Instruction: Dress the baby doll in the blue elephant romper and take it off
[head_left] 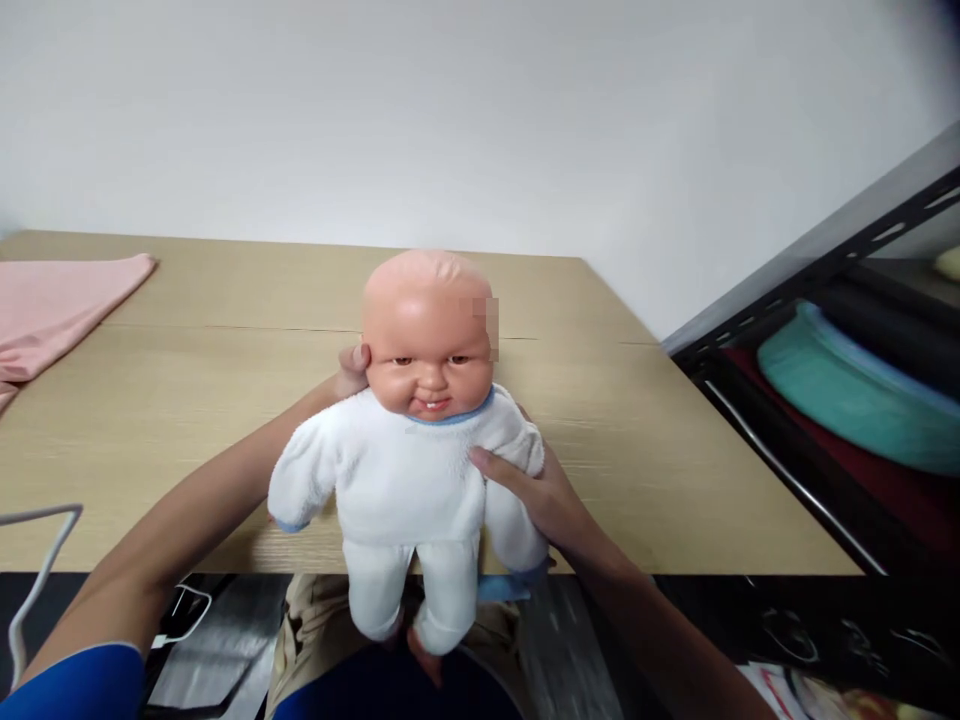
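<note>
A baby doll (pixel 412 475) in a white fleecy top with blue trim and pale trousers is held upright, facing me, at the table's near edge. My left hand (pixel 352 368) supports the back of its head from the left, with most of the fingers hidden behind it. My right hand (pixel 525 490) grips the doll's body under the arm on the right, thumb on the chest, other fingers out of sight behind. The doll's legs hang over the front edge, above my lap.
The wooden table (pixel 645 440) reaches back to a white wall. Pink cloth (pixel 60 305) lies at its far left. On the right, a dark metal shelf holds a teal basin (pixel 855 390). A white cable (pixel 49 560) is at the lower left.
</note>
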